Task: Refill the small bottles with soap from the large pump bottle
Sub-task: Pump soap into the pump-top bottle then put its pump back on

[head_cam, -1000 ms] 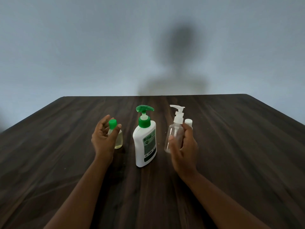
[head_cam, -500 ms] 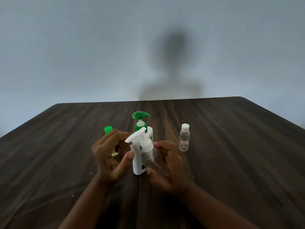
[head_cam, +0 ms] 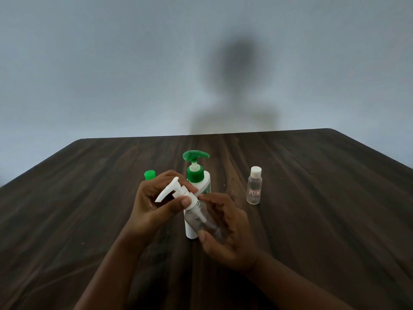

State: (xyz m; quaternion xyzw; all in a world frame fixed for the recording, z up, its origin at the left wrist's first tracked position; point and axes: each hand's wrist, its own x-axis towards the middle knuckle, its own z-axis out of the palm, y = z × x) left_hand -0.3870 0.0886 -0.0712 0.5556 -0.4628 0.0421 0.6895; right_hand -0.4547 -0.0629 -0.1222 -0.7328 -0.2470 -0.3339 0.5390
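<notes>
**Both hands engaged on the clear pump bottle, centre of table**

1. Your right hand (head_cam: 228, 231) grips the clear pump bottle (head_cam: 201, 220) round its body, with the thumb on the near side and the fingers curled behind. You hold the bottle above the table (head_cam: 312, 209), tilted so that its top leans to your left. The body is see-through and the dip tube shows inside.

2. Your left hand (head_cam: 149, 202) pinches the white pump head (head_cam: 172, 191) at its collar, between thumb and fingers. The nozzle points to your left. Whether the collar is seated tight on the neck or loosened cannot be told.

3. The large pump bottle (head_cam: 196, 175), white with a green pump, stands upright on the table directly behind the held bottle. It is partly hidden by the held bottle and your fingers. Whether the two bottles touch cannot be told.

4. Of the green-capped small bottle (head_cam: 149, 175), only the cap shows. It sits above your left fingers, to the left of the large pump bottle.

5. The white-capped small bottle (head_cam: 254, 186) stands upright to the right of the large pump bottle, apart from both hands. It is clear and carries a small label with its cap on.

6. The table is dark wood grain. On the grey wall (head_cam: 89, 63) behind it falls a person's shadow (head_cam: 239, 86).
</notes>
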